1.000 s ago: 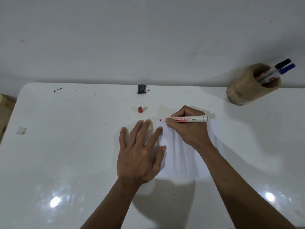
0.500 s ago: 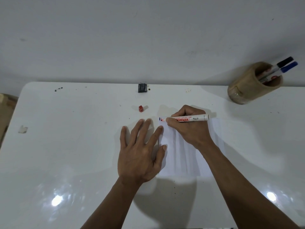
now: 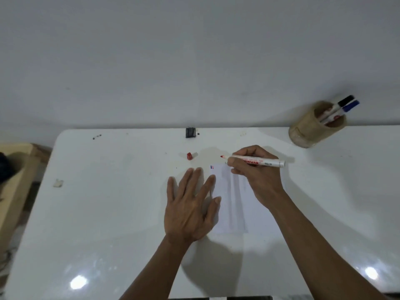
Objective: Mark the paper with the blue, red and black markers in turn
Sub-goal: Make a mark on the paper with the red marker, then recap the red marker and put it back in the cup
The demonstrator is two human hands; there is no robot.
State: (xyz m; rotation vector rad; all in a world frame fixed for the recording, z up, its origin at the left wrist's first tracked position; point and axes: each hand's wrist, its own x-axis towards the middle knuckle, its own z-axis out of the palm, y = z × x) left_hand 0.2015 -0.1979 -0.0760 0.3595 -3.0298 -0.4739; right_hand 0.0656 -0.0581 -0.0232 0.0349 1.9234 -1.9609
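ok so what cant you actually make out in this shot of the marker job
- Head view: the paper is partly covered by the left hand and the right hand.
- The red marker has its barrel print half hidden by fingers.
- The markers in the wooden holder sit inside it; only their upper parts show.
- The small black object at the table's far edge is too small to identify.

Uncapped red marker (image 3: 253,160) above marked paper (image 3: 233,204) — black marker (image 3: 339,105), blue marker (image 3: 346,108) in holder (image 3: 307,131)
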